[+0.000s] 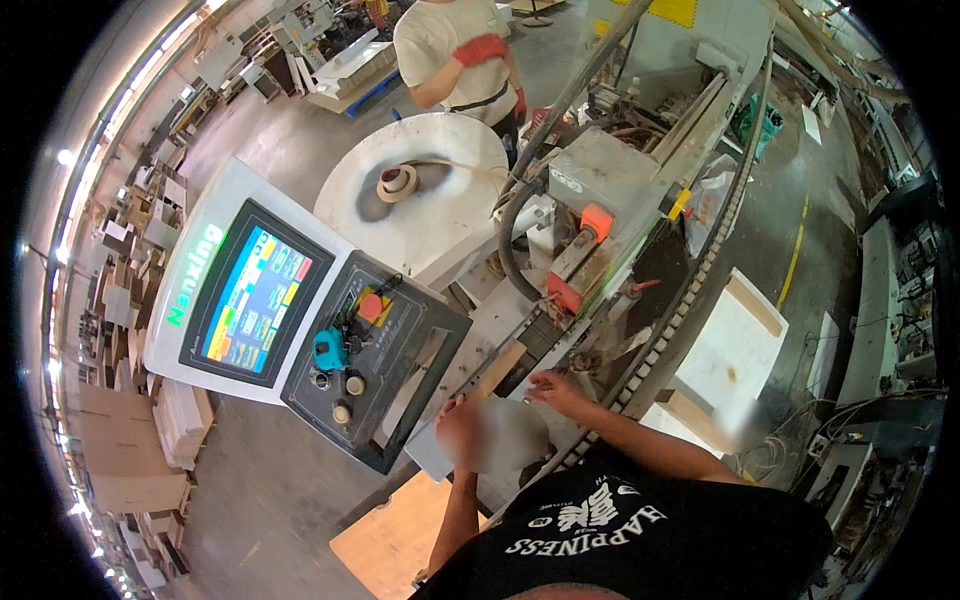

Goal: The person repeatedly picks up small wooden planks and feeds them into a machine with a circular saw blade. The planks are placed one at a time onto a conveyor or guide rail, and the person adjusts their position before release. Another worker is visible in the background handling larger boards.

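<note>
A narrow tan wooden strip (500,370) lies on the machine bed between the control panel and the orange-and-red machine parts. My left hand (460,432) is at the near end of this strip. Blur covers much of that hand, so its grip on the strip cannot be made out. To its right, my right hand (560,393) reaches over the machine's edge with fingers apart and nothing visible in them. A grey blurred patch hides what lies between my hands.
A control panel (345,262) with a lit touchscreen stands at left. Behind it, a round white table (450,140) carries a tape roll (397,183). Another person (455,55) in red gloves stands beyond. A cable chain (690,295) and white board (735,345) are at right.
</note>
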`<state>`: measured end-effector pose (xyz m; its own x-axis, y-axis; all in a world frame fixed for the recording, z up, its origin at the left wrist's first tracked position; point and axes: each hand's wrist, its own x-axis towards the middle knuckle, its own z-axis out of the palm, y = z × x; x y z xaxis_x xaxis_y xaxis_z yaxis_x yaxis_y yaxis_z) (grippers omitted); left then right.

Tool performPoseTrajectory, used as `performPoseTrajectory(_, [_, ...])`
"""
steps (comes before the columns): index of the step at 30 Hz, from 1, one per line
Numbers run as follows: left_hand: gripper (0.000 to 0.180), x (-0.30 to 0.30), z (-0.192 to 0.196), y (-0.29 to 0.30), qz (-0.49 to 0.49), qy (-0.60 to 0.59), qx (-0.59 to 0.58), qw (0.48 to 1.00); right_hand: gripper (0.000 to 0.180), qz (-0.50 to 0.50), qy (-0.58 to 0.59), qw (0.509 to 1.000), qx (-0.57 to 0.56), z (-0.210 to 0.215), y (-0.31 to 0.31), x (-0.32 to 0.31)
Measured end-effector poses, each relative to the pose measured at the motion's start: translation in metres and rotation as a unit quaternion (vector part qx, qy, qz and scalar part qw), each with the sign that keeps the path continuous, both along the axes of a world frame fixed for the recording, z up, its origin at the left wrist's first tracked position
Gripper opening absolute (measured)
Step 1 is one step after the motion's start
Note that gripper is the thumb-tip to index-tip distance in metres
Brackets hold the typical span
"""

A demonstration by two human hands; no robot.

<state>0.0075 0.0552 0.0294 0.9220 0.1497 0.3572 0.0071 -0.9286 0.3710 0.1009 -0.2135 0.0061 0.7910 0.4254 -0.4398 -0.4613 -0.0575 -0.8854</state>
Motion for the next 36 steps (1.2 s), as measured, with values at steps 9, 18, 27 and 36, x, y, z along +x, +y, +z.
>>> performPoseTrajectory(9, [0.054, 0.020, -0.005, -0.007, 0.104, 0.005, -0.049, 0.993, 0.073, -0.044, 0.156, 0.983, 0.086, 0.035, 0.082, 0.017])
performPoseTrajectory(18, [0.043, -0.015, 0.001, 0.036, -0.003, 0.002, 0.036, 0.999, 0.072, -0.079, 0.107, 0.974, 0.186, 0.017, 0.106, -0.007])
performPoseTrajectory(27, [0.060, -0.008, 0.014, 0.043, -0.043, 0.086, 0.044, 0.994, 0.057, -0.128, 0.078, 0.963, 0.223, 0.022, 0.104, -0.003])
performPoseTrajectory(36, [0.045, 0.034, 0.019, 0.001, -0.050, 0.091, 0.023, 0.994, 0.047, -0.183, 0.036, 0.953, 0.238, 0.021, 0.075, 0.032])
